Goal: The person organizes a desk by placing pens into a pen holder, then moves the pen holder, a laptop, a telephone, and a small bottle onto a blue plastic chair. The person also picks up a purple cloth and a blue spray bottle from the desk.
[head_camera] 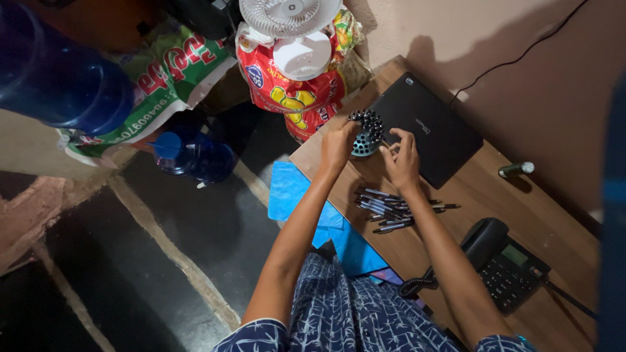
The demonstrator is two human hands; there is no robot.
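Wooden surface (pixel 495 195) runs along a plain wall above a dark floor with pale seams; observed from the head view looking down. On it: a closed black laptop (pixel 427 127), a black desk telephone (pixel 505 264) with coiled cord, a small green cylinder (pixel 516 169) near the wall, and a loose heap of pens (pixel 391 210) lying flat, just beside the person's right forearm. At the surface's far corner stands a perforated pen holder (pixel 367 132), already packed with pens standing upright, caps showing as a cluster of dark dots. Left hand (pixel 339 142) is curled around the holder's near side, touching it and apparently steadying it. Right hand (pixel 401 156) sits just beside the holder, fingers drawn together at the tips as if pinching something small; whether a pen is actually held there cannot be told at this size. Judged step: loading pens from the heap into the holder, with roughly a dozen left on the surface. Judged requirement for the next move: a pen taken singly from the heap, turned upright and aimed at a free hole while the left hand keeps the holder from tipping. Off the surface: printed sacks (pixel 287 85), a white fan (pixel 287 16), blue water jugs (pixel 59 78), blue cloth (pixel 293 189).
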